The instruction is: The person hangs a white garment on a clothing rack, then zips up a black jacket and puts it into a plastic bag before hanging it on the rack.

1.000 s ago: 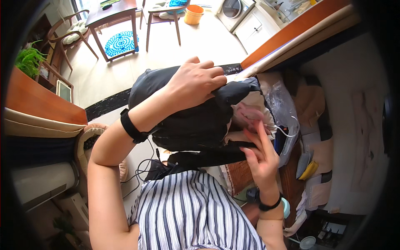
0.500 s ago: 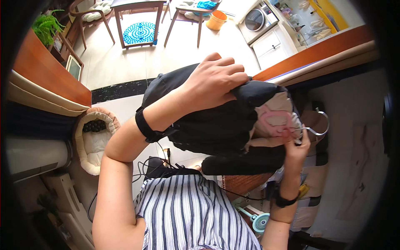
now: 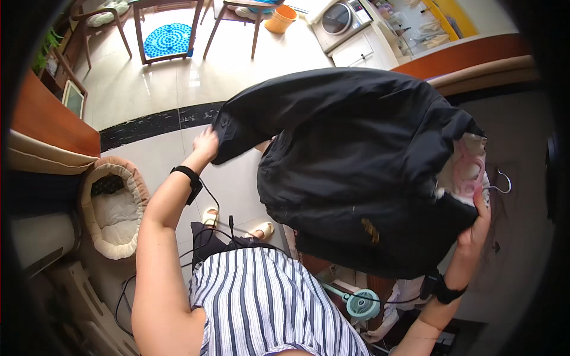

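A black jacket (image 3: pixel 350 148) with a pale lining hangs spread out between my hands. Inside its collar is a pink hanger (image 3: pixel 466 173), whose silver hook juts out to the right. My right hand (image 3: pixel 478 223) is closed at the collar, gripping the hanger near the base of the hook. Out to the left, my left hand (image 3: pixel 206 143) grips the cuff end of one sleeve, its fingers partly hidden behind the fabric. That sleeve stretches in an arc from the jacket's shoulder. A small gold-coloured mark shows on the lower part of the black cloth.
A cream pet bed (image 3: pixel 116 207) lies on the floor at left. Below the jacket stands a mint-green fan (image 3: pixel 361 304). Black cables (image 3: pixel 205 237) loop around my waist. Beyond are a table (image 3: pixel 140 35), chairs, a blue mat (image 3: pixel 168 41), an orange bucket (image 3: pixel 281 19) and a washing machine (image 3: pixel 337 19).
My left hand has moved from the jacket's shoulder down and left to the sleeve cuff. The jacket has spread open wide. My right hand has shifted right and slightly lower with the hanger.
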Demonstrator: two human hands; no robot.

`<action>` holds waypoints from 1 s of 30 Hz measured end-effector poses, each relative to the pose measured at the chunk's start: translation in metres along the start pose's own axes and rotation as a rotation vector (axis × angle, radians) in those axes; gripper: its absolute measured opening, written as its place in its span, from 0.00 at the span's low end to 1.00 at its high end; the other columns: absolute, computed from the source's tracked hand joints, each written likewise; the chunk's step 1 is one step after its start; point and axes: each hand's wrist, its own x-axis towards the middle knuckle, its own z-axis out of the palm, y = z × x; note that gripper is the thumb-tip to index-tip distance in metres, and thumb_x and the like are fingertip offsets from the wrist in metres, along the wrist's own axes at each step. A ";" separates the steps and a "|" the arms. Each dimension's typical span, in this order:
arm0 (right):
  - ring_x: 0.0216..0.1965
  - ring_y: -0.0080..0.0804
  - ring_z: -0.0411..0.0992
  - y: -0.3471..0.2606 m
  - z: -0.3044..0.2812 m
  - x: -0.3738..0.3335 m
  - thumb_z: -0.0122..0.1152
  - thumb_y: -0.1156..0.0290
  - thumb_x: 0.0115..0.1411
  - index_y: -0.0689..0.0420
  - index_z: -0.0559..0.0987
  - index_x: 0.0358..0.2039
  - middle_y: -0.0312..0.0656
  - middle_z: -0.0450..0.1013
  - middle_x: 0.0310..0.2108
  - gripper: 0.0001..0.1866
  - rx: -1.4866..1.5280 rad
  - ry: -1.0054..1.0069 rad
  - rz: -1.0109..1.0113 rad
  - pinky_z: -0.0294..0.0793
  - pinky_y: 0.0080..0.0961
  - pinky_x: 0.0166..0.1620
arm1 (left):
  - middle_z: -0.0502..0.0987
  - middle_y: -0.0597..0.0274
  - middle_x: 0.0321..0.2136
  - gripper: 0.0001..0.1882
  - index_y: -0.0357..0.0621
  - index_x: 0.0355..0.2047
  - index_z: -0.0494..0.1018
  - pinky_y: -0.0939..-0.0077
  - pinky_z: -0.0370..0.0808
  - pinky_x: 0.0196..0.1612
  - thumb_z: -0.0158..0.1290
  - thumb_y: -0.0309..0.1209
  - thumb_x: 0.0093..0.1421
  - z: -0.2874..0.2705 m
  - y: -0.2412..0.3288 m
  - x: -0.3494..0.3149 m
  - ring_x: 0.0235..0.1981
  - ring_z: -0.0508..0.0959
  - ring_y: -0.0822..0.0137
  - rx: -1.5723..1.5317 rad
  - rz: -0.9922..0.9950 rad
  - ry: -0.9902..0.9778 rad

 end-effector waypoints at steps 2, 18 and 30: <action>0.39 0.32 0.71 0.005 0.001 0.004 0.57 0.73 0.54 0.63 0.71 0.44 0.42 0.71 0.39 0.17 0.022 0.058 0.039 0.69 0.25 0.45 | 0.55 0.46 0.57 0.30 0.40 0.55 0.57 0.65 0.62 0.55 0.51 0.36 0.54 -0.069 0.057 0.015 0.57 0.59 0.50 -0.210 0.103 0.443; 0.39 0.35 0.72 0.082 0.009 0.079 0.62 0.71 0.50 0.63 0.74 0.40 0.45 0.72 0.39 0.17 0.284 0.266 0.060 0.70 0.30 0.46 | 0.60 0.44 0.54 0.32 0.38 0.54 0.58 0.64 0.61 0.56 0.54 0.39 0.53 -0.132 0.186 -0.018 0.56 0.61 0.50 -0.719 0.645 0.121; 0.31 0.31 0.71 0.156 0.025 0.135 0.61 0.80 0.41 0.65 0.75 0.29 0.42 0.72 0.30 0.11 0.423 0.554 0.018 0.72 0.29 0.36 | 0.78 0.57 0.28 0.16 0.38 0.36 0.75 0.71 0.74 0.33 0.49 0.40 0.58 -0.042 0.104 -0.056 0.28 0.78 0.65 -0.421 0.483 -0.885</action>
